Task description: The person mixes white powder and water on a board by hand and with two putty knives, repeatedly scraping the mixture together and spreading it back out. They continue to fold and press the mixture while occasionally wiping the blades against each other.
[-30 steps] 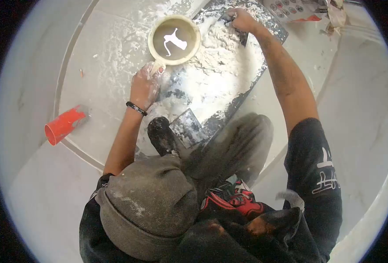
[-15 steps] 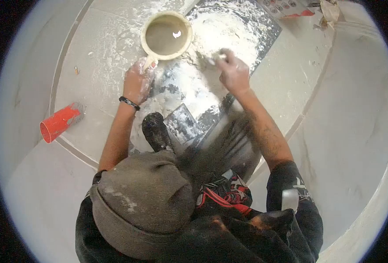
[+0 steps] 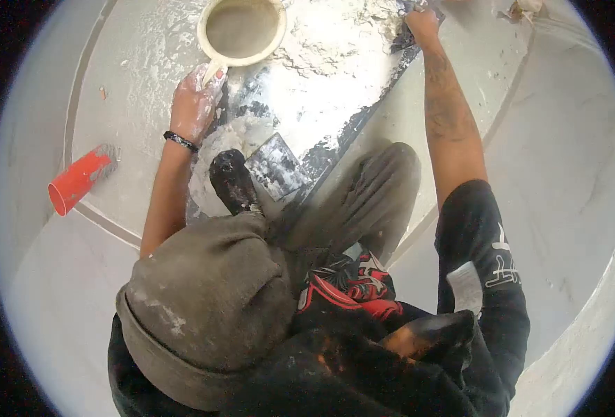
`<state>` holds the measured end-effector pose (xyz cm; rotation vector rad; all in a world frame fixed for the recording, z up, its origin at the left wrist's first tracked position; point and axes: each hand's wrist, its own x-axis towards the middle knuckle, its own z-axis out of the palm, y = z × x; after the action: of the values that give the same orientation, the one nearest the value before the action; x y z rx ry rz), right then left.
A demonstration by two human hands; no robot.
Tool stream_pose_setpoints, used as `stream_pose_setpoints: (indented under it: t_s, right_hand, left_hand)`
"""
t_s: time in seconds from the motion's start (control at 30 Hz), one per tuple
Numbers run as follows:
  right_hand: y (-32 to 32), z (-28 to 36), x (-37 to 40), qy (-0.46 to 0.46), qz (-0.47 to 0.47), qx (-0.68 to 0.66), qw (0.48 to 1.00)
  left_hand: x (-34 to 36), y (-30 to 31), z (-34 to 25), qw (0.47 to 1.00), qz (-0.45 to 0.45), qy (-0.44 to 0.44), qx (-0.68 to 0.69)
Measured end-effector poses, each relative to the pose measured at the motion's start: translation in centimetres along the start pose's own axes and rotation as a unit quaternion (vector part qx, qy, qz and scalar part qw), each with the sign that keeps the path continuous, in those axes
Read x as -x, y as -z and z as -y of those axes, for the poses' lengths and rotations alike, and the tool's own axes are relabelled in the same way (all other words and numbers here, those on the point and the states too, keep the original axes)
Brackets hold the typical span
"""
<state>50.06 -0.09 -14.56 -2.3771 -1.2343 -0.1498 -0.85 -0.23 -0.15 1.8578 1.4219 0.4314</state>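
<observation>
From where I stand, the left hand has its fingers wrapped round the short handle of a pale pot, well out in front of the knees, just beside a spread of white powder on a dark board. The right hand is at the board's far right edge, fingers folded in, seemingly round a dark scraper by the powder; I can't tell just how thumb and fingertips meet on it.

To do this well, I'd want the pot level and steady, that handle gripped firmly, since powdery fingers could slip. The scraper should lie low and flat, pulling inward from the edge so the powder stays on the board. Mind the loose square plate by the black shoe; a knock could shift it.

Some of it beats me. The pot's far rim runs right to the top of the view, and the board's far end is cut off there. What's in the pot looks greyish and smooth, but I can't tell how deep. Nor can I make out whether the pot rests on something or is held up, and the right hand hides most of the scraper
</observation>
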Motion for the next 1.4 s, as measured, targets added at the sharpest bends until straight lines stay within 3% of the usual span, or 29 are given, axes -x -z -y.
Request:
stream_pose_setpoints:
  t_s: [0.07, 0.1, 0.13, 0.17, 0.27, 0.3, 0.33, 0.37, 0.4, 0.43, 0.47, 0.5, 0.53, 0.6, 0.67, 0.7, 0.73, 0.8, 0.83, 0.9, 0.93, 1.0, 1.13, 1.23, 1.27, 1.3, 1.33, 1.4]
  right_hand:
    - [3.3, 3.1, 1.0, -0.039, 0.072, -0.216, 0.973]
    - [1.4, 1.2, 0.5, -0.039, 0.072, -0.214, 0.973]
    - [-2.4, -2.6, -0.8, 0.018, 0.175, -0.011, 0.984]
    - [-4.2, -4.6, -1.7, 0.075, 0.267, 0.192, 0.941]
    - [-3.5, -3.3, -2.5, 0.106, 0.312, 0.172, 0.928]
    - [1.5, 2.3, -0.2, -0.062, 0.131, -0.110, 0.983]
    - [0.7, 1.8, -0.6, -0.063, 0.131, -0.113, 0.983]
    - [-1.0, 0.2, -1.5, 0.093, 0.234, 0.070, 0.965]
    - [-1.9, -0.9, -1.8, 0.242, 0.321, 0.248, 0.881]
    - [-0.6, 0.6, -1.1, 0.242, 0.319, 0.248, 0.882]
    - [1.7, 3.6, 0.0, 0.094, 0.246, 0.142, 0.954]
    - [3.1, 5.4, 0.2, -0.056, 0.164, 0.028, 0.984]
    - [2.8, 5.2, -0.5, -0.052, 0.159, 0.026, 0.986]
    - [3.0, 5.3, -1.1, 0.005, 0.247, -0.101, 0.964]
    - [3.4, 5.8, -1.0, 0.033, 0.221, -0.086, 0.971]
    - [3.5, 6.1, -1.0, 0.027, 0.230, -0.092, 0.968]
    - [3.6, 6.4, -0.7, 0.020, 0.241, -0.099, 0.965]
    - [3.7, 6.5, -0.7, -0.006, 0.263, -0.132, 0.956]
    - [3.6, 6.6, -0.8, -0.003, 0.266, -0.133, 0.955]
    - [3.5, 6.6, -0.8, -0.030, 0.295, -0.167, 0.940]
    - [3.2, 6.6, -0.7, -0.031, 0.295, -0.169, 0.940]
    - [2.8, 6.4, -0.6, -0.004, 0.277, -0.155, 0.948]
    - [2.5, 6.3, -0.7, -0.001, 0.268, -0.148, 0.952]
    - [2.6, 6.4, -0.7, -0.010, 0.291, -0.153, 0.944]
    - [2.3, 6.5, -0.9, 0.016, 0.287, -0.147, 0.946]
    - [2.1, 6.9, -0.7, 0.041, 0.285, -0.143, 0.947]
    - [2.1, 7.4, -0.6, 0.044, 0.288, -0.144, 0.946]
    - [2.8, 8.5, -0.4, 0.060, 0.317, -0.216, 0.922]
  left_hand:
    - [-0.3, -0.1, -0.1, 1.000, -0.004, -0.021, 0.008]
    - [-0.3, -0.1, -0.1, 1.000, -0.003, -0.021, 0.010]
    - [-0.3, -0.1, -0.3, 0.999, 0.024, 0.026, 0.038]
    - [-0.3, -0.1, -0.5, 0.994, 0.050, 0.072, 0.066]
    - [-0.3, -0.3, -0.6, 0.999, 0.029, 0.015, -0.005]
    - [-0.5, -0.4, -0.3, 1.000, 0.027, 0.014, -0.006]
    - [-0.5, -0.6, 0.1, 0.999, 0.033, 0.036, 0.021]
    - [-0.4, -0.6, 0.2, 0.996, 0.039, 0.058, 0.049]
    - [-0.3, -0.5, -0.2, 0.996, 0.041, 0.057, 0.046]
    - [-0.2, -0.3, -1.0, 0.995, 0.053, 0.065, 0.055]
    - [-0.3, -0.2, -1.7, 0.993, 0.061, 0.072, 0.064]
    - [-0.3, -0.2, -1.8, 0.994, 0.055, 0.070, 0.065]
    - [-0.2, -0.3, -1.7, 0.997, 0.050, 0.037, 0.038]
    - [-0.1, 0.0, -2.2, 0.999, 0.046, -0.002, 0.008]
    - [-0.2, 0.0, -3.3, 0.992, 0.066, 0.070, 0.083]
    - [-0.4, -0.1, -3.0, 0.999, 0.048, 0.013, 0.010]
    - [-0.3, -0.1, -2.6, 0.999, 0.051, 0.010, 0.008]
    - [0.1, -0.5, -2.0, 0.984, 0.045, -0.117, -0.125]
    - [0.1, -0.9, -1.2, 0.984, 0.047, -0.118, -0.126]
    - [0.0, -1.6, -0.2, 0.964, -0.055, -0.248, -0.076]
    - [0.0, -1.6, -0.2, 0.964, -0.054, -0.248, -0.078]
    - [0.1, -1.8, -0.6, 1.000, 0.008, -0.002, -0.023]
    - [-0.1, -2.1, -1.3, 0.998, -0.006, -0.022, -0.054]
    - [0.1, -1.2, -2.6, 0.997, 0.035, 0.047, 0.050]
    - [-0.2, -1.0, -1.0, 0.989, 0.051, -0.087, -0.105]
    - [-0.3, -0.6, -1.0, 0.940, 0.066, -0.215, -0.256]
    - [-0.2, -0.5, -1.1, 0.941, 0.065, -0.211, -0.257]
    - [-0.3, -0.6, -1.9, 0.982, 0.085, -0.079, -0.150]
